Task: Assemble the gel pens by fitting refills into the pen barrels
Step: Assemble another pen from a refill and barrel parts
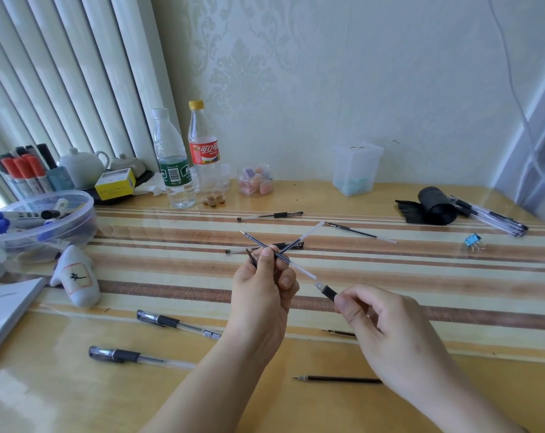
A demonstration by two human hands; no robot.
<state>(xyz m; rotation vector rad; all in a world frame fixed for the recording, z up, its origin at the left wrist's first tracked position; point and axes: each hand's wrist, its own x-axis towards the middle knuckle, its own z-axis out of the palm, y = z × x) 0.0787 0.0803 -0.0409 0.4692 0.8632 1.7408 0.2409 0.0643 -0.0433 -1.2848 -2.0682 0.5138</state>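
1. Left hand raised above the middle of the table; fingers pinching two refills crossed in an X.
2. First refill: metal tip pointing far-left, clear tail running near-right toward the right hand.
3. Second refill: pale tail pointing far-right, crossing the first at the left fingertips.
4. Right hand near-right of the left; thumb and forefinger pressed on a pen barrel (black grip and clear end visible, remainder hidden in the hand).
5. Barrel mouth just beside the first refill's clear tail; whether touching cannot be told.
6. Two capped pens lying near-left on the table.
7. Two loose dark refills lying near, partly under the right hand.
8. Farther parts: one barrel far centre, another behind the left hand, a refill right of these.
9. Bundle of pens far right, beside a black roll.
10. Two bottles at the far edge; clear bowl of markers far left.
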